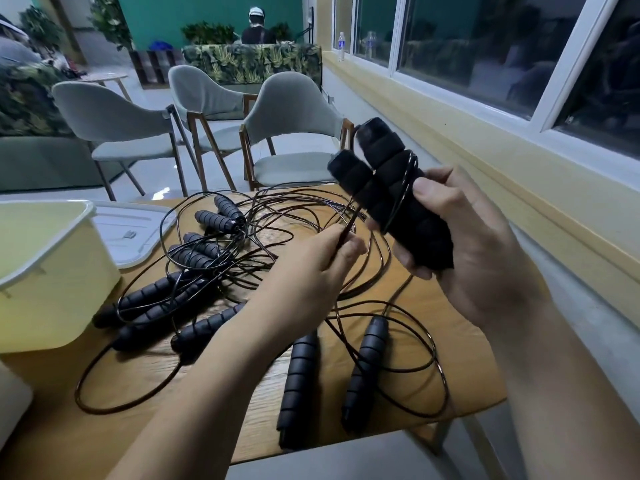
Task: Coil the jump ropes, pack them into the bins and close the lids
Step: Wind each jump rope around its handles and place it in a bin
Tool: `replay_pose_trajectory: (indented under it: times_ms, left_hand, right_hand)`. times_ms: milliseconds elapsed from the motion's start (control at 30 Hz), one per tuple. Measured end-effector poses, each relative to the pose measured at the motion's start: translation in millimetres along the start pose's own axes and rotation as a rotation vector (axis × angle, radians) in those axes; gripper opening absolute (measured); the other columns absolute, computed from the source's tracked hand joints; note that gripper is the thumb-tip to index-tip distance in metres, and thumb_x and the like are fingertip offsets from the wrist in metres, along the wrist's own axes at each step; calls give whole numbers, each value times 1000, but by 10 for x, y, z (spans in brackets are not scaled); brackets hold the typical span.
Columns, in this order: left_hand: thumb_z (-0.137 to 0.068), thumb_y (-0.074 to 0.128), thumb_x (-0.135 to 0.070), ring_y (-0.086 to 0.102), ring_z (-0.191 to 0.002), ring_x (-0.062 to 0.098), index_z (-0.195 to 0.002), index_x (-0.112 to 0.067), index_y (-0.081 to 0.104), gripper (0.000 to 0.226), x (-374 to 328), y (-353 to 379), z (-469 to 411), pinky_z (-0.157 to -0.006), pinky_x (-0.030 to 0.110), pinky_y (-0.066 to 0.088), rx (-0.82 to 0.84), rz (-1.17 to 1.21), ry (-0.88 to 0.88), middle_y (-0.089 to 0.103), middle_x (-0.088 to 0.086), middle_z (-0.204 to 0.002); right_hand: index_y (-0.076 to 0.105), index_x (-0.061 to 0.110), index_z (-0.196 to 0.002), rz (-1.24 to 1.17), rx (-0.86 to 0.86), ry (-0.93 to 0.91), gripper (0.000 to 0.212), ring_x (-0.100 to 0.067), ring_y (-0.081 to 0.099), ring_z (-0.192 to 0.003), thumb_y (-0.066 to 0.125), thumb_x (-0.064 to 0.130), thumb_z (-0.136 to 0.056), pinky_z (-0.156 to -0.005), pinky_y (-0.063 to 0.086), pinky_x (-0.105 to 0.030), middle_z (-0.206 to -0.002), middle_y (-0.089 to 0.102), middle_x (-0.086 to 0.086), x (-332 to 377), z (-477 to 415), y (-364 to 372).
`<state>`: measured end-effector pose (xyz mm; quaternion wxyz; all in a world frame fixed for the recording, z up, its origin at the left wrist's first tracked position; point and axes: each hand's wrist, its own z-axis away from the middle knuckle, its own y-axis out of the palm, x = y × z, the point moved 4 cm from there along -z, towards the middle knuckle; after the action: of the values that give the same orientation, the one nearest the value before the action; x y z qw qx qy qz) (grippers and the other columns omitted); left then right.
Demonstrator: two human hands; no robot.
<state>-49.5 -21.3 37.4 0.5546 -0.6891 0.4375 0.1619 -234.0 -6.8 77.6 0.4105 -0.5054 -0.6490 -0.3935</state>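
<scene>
While the right hand (474, 251) grips two handles (388, 188) together, the left hand (311, 271) pinches their cord (348, 225); more ropes (221, 258) lie tangled on the table (214, 403). A bin (45, 271) stands far left.

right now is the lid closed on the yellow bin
No, the pale yellow bin stands open at the top, and a white lid lies flat on the wooden table behind it.

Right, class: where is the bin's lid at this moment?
In the head view the lid lies flat on the table at far left, just behind the open bin and left of the tangled jump ropes.
</scene>
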Motion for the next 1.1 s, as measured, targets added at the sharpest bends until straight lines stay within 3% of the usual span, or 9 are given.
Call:
replay_pose_trajectory:
  times_ms: [133,233,367,500,633,700,833,967,1100]
  left_hand:
    - [-109,53,-42,64,-76,11,-102,-24,68,24,-28,-8,8,-71,41,54,24,-83,3,69,-6,-81]
    - [-106,62,-38,62,-69,12,-97,-21,71,21,-125,-71,49,-63,39,51,-12,-92,115,68,-4,-76]
    - [-101,74,-27,48,-57,4,-81,-20,69,22,-233,-201,116,-53,24,36,-62,124,185,55,-12,-62]
    - [-98,77,-23,53,-63,7,-87,-14,76,15,-201,-281,107,-57,30,39,-78,295,183,62,-3,-67]
    - [-92,81,-22,59,-60,8,-87,-10,79,13,-185,-402,102,-59,18,44,-150,351,188,71,-7,-69]
    - [-87,84,-23,65,-65,13,-85,-10,79,14,-182,-433,110,-61,21,49,-148,389,179,75,3,-74]
    - [-80,87,-24,62,-70,9,-80,-15,76,14,-149,-423,98,-64,22,47,-110,435,179,72,-1,-76]
    - [-83,87,-31,48,-62,13,-76,-9,70,29,-114,-368,76,-56,28,35,-74,444,229,58,6,-67]
    - [-95,65,-40,49,-61,29,-74,-7,65,40,-136,-308,68,-55,40,37,-58,381,224,58,14,-66]
  right_hand:
    - [61,24,-130,204,-144,-118,26,-29,60,-66,66,35,-107,-53,43,-34,-96,74,-23,6,-13,-43]
    - [68,39,-132,452,-253,-167,30,-15,66,-72,72,42,-102,-67,52,-27,-89,74,-1,-27,-15,-140]
    - [69,53,-130,594,-251,-85,35,-12,70,-82,75,53,-96,-80,61,-40,-93,76,8,-84,-39,-231]
    - [73,57,-123,616,-11,82,32,-12,68,-76,79,54,-92,-82,61,-45,-94,78,1,-127,-61,-207]
    - [79,49,-116,569,301,257,28,-15,60,-65,76,52,-88,-55,43,-17,-79,77,3,-74,39,-91]
    - [80,46,-115,517,397,308,31,-14,57,-62,74,50,-85,-52,36,-21,-73,74,2,-35,79,-71]
    - [81,37,-119,441,568,355,26,-22,59,-66,78,42,-94,-54,31,-33,-84,75,-9,14,130,-68]
    - [81,30,-119,313,690,362,27,-20,59,-60,74,39,-95,-48,33,-29,-80,72,-9,38,192,-56]
    - [81,23,-115,127,701,301,31,-19,60,-55,64,35,-92,-44,34,-25,-80,70,-13,22,167,-27]
